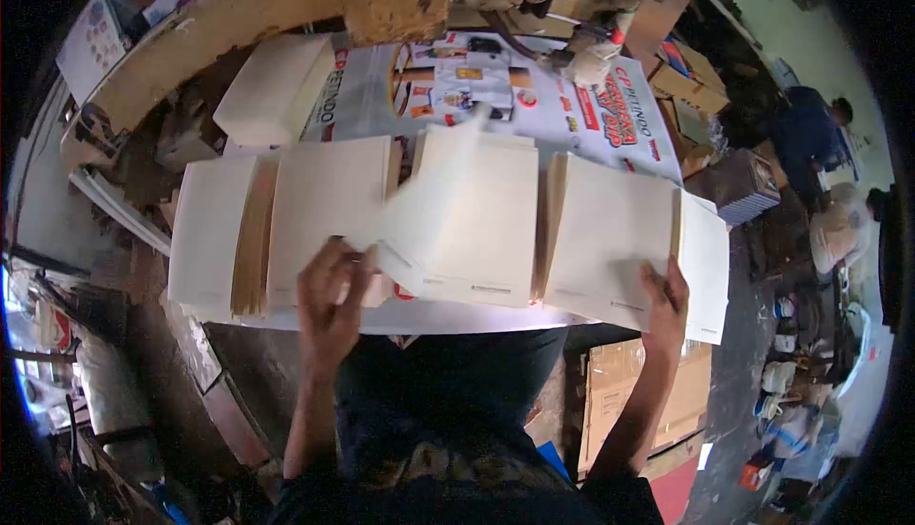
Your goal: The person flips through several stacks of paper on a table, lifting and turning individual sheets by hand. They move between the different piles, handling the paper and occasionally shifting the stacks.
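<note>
Several stacks of printed white paper sheets (477,230) stand in a row along the table's near edge. My left hand (334,287) is closed in a pinch on a lifted sheet of paper (419,211), blurred and bent, which slants over the gap between two stacks in the middle. At the lower right corner of the stack (610,230) second from the right, my right hand (664,301) has its thumb on the top sheet, fingers closed at the edge. How many sheets it pinches is hidden.
A banner-covered table (381,63) lies under the stacks, with a thick white paper block (276,87) at the back left. Cardboard boxes (696,77) are at the back right, and another box (629,392) is below. Two people (810,134) are at the far right.
</note>
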Motion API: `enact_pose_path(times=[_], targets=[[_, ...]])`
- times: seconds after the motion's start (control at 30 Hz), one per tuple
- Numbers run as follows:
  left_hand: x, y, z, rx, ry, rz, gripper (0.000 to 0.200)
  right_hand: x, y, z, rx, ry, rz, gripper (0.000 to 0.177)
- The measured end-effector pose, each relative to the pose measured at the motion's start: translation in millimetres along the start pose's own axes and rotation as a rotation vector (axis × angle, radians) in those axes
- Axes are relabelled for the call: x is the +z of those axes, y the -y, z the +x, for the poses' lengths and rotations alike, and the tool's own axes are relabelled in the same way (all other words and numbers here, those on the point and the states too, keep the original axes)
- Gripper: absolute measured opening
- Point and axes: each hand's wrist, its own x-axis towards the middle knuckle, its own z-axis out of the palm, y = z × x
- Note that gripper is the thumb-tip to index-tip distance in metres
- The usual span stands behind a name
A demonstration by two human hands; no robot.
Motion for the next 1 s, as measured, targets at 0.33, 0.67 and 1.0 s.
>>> enact_pose_path(times=[0.33,0.67,1.0], targets=[[-62,-37,20,0.116,0.514,0.914,0.056,116,31,-22,-0.207,0.457,0.13,0.055],[-90,-24,21,-0.202,0.145,0.435,0.022,137,34,-22,0.212,0.306,0.303,0.039],[-99,27,3,-0.07,-0.565,-0.354,0.017,145,48,-41,-0.015,0.048,0.344,0.049]])
